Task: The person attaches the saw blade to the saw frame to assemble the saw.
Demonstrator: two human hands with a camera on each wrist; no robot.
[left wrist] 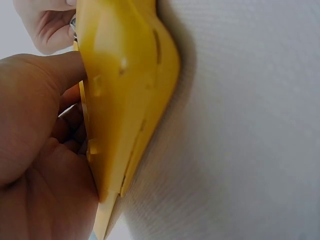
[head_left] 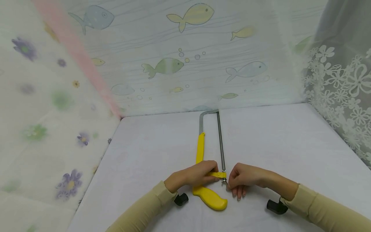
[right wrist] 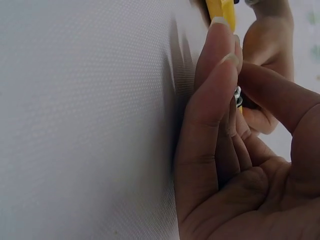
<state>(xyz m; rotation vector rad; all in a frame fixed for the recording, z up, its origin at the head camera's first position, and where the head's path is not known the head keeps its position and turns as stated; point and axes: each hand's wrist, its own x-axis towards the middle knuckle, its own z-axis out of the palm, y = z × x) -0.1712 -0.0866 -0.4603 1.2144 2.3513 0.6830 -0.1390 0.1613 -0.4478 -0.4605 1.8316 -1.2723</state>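
Observation:
A hacksaw with a yellow handle (head_left: 213, 199) lies on the white table, its grey metal bow (head_left: 201, 124) pointing away from me. The dark blade (head_left: 221, 141) runs along its right side. My left hand (head_left: 197, 174) grips the yellow frame just above the handle, fingers round the short yellow arm (head_left: 218, 175) by the blade's near end. At that end sits a small metal wing nut (head_left: 224, 182), which my right hand (head_left: 246, 178) pinches between thumb and fingers. In the left wrist view the yellow handle (left wrist: 125, 75) hides most of the left fingers.
The white tabletop (head_left: 275, 141) extends around the saw. A fish-print curtain (head_left: 174, 38) hangs behind it, a flower-print sheet (head_left: 58, 129) at the left and white lace (head_left: 347, 87) at the right. Black wrist-camera mounts (head_left: 276, 207) sit under both sleeves.

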